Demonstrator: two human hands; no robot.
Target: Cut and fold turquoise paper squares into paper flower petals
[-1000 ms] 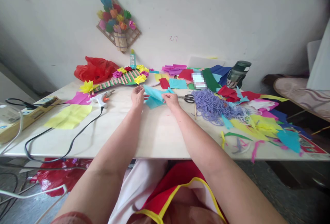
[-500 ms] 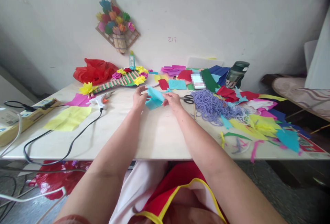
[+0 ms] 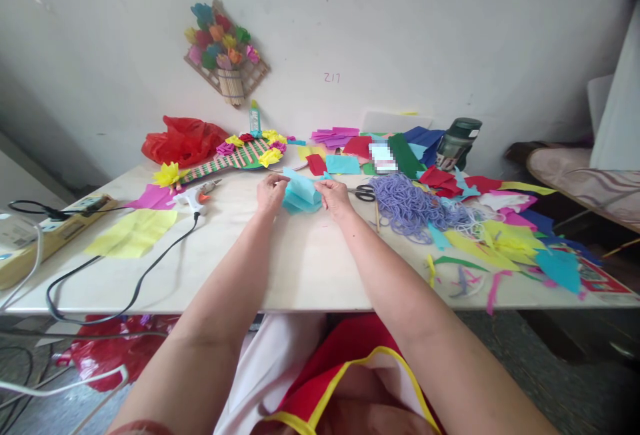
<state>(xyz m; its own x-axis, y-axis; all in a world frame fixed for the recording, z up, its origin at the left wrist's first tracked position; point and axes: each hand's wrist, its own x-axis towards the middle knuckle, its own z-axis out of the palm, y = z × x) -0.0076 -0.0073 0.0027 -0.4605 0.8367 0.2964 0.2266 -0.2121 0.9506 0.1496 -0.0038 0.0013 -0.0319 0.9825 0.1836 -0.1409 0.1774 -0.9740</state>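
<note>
Between my two hands a piece of light blue crepe paper (image 3: 301, 193) is held up over the table, folded and creased. My left hand (image 3: 273, 193) pinches its left edge with thumb and fingers. On the other side my right hand (image 3: 334, 195) is closed on the paper's right edge. Black-handled scissors (image 3: 365, 193) lie just right of my right hand, beside a thin wooden stick (image 3: 377, 216). Behind my left hand rests a green guitar-shaped craft (image 3: 235, 159) trimmed with yellow, pink and red paper flowers.
A white glue gun (image 3: 195, 199) with a black cord lies left, near yellow paper (image 3: 133, 233) and a power strip (image 3: 55, 235). Tangled purple yarn (image 3: 407, 205), paper scraps (image 3: 495, 245) and a dark bottle (image 3: 459, 143) occupy the right. A red plastic bag (image 3: 183, 139) sits behind.
My left fingers, spread beside the paper before, are now pinched on its left edge. The blue paper is opened out more between my hands. My right hand stays almost in place.
</note>
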